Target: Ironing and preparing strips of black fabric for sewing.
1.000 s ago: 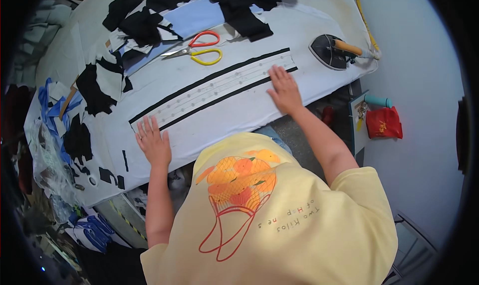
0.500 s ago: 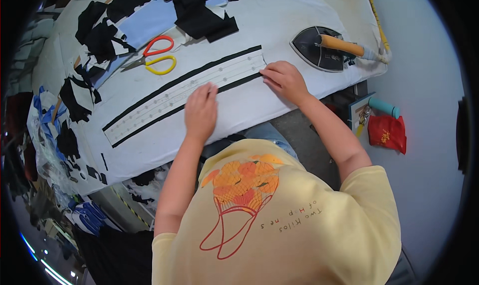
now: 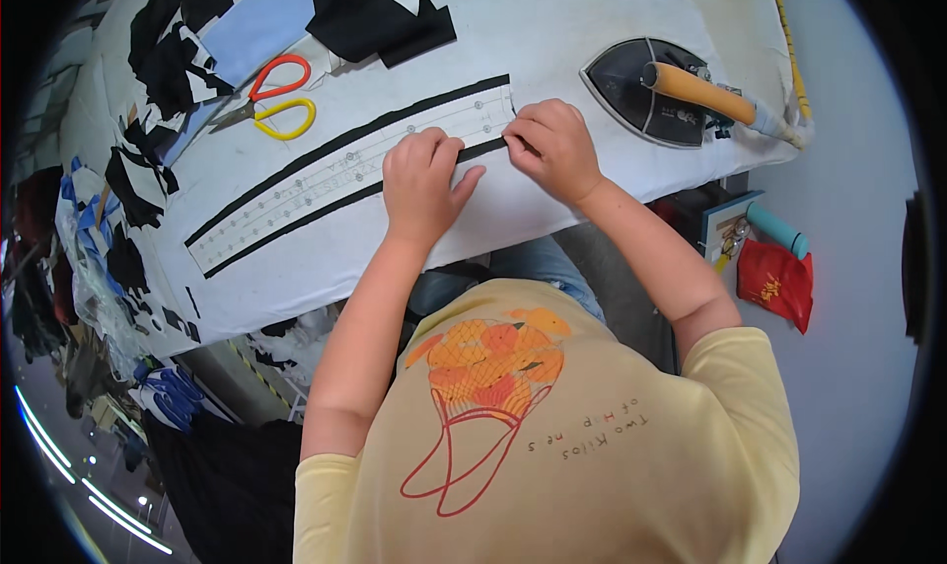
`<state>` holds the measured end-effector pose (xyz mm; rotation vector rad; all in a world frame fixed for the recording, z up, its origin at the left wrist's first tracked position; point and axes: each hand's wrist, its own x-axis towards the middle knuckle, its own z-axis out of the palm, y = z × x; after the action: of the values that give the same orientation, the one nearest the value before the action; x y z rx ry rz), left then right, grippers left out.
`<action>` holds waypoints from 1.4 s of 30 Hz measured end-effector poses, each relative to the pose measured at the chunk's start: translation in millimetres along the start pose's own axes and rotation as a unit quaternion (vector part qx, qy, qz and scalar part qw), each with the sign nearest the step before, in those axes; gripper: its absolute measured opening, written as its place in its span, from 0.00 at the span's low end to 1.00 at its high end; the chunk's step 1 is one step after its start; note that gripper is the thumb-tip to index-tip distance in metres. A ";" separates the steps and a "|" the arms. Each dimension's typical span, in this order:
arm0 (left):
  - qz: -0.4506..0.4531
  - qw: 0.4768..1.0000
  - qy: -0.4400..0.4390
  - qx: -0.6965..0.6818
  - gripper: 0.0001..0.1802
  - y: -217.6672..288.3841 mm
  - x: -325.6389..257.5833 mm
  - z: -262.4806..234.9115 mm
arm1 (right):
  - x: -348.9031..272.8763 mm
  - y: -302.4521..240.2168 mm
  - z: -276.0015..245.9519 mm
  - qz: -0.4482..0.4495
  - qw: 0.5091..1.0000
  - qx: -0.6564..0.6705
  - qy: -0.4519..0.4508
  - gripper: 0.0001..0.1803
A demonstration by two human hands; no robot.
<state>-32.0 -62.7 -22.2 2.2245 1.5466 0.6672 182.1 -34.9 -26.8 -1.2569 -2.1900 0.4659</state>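
A long, slightly curved white template (image 3: 349, 156) with printed lines and small marks lies on a black fabric strip (image 3: 483, 150), which shows as a dark border along both long sides. My left hand (image 3: 422, 184) presses on the template's near edge, fingers bent a little and thumb held apart. At the right end, my right hand (image 3: 557, 150) pinches the near corner of the black fabric strip between thumb and fingers. The exact grip at the fingertips is partly hidden.
A clothes iron (image 3: 648, 90) with a wooden handle rests right of my right hand. Scissors (image 3: 266, 105) with red and yellow handles lie at the left, beside black fabric scraps (image 3: 385, 21) and a light blue piece (image 3: 258, 31). A red pouch (image 3: 774, 278) and teal bottle (image 3: 777, 228) are lower right.
My left hand has shifted right along the template, closer to my right hand, and its thumb has spread. My right hand stays at the right end, its fingers more curled. The view has shifted slightly.
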 end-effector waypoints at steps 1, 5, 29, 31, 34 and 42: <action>-0.001 1.000 -0.003 0.000 0.18 -1.4 -0.5 2.5 | -0.2 -1.3 -0.7 0.012 1.000 0.004 0.001 0.08; -0.001 1.000 0.012 0.008 0.18 -3.7 -2.8 6.5 | -2.8 -0.4 -6.2 -0.059 0.998 -0.007 -0.026 0.09; -0.008 1.000 0.000 -0.020 0.20 -2.1 -11.7 1.3 | 14.3 6.7 5.9 -0.188 0.976 -0.061 -0.090 0.11; -0.012 1.000 0.004 -0.018 0.20 1.2 -12.6 0.2 | 14.9 7.2 9.3 -0.108 0.989 -0.002 -0.105 0.09; -0.021 1.000 -0.013 -0.013 0.21 6.1 -17.3 -2.4 | 5.9 5.3 0.8 -0.021 0.998 0.045 -0.028 0.07; 0.005 0.995 -0.051 0.083 0.28 19.1 -27.3 4.0 | -44.0 -1.3 -27.5 -0.007 0.990 -0.094 -0.107 0.20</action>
<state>-22.9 -94.9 -20.2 2.3473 1.5938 0.4347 216.0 -73.1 -17.9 -1.3414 -2.4713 0.4120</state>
